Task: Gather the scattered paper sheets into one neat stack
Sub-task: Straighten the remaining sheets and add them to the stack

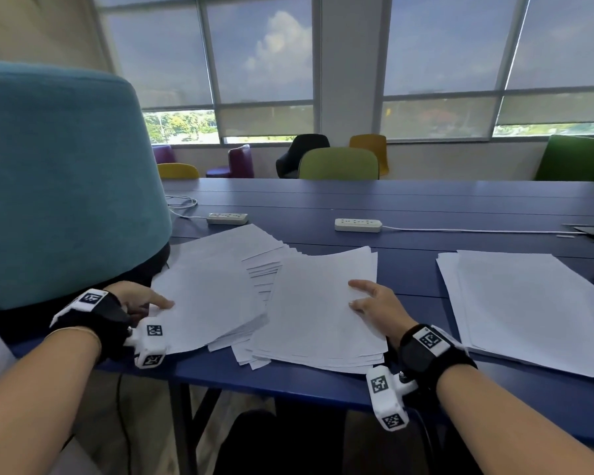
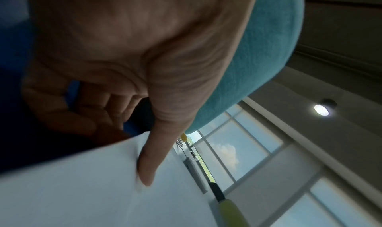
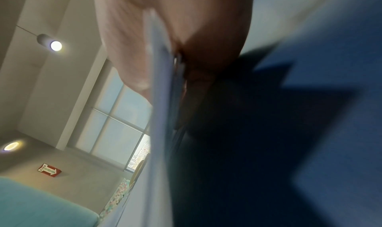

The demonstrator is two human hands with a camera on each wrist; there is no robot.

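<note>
The gathering step was judged to be in hand. A sheaf of thin white sheets, fanned and skewed at its near corners, was pinched at its right edge by the right hand, thumb on top and fingers beneath. Left of that sheaf, a second loose pile was held at its edge by the left hand, thumb pressed flat on the top sheet, the other fingers curled below. Right of the sheaf, a flatter pile lay apart on the smooth blue counter. Next, the two held bundles would probably need sliding together and squaring.
</note>
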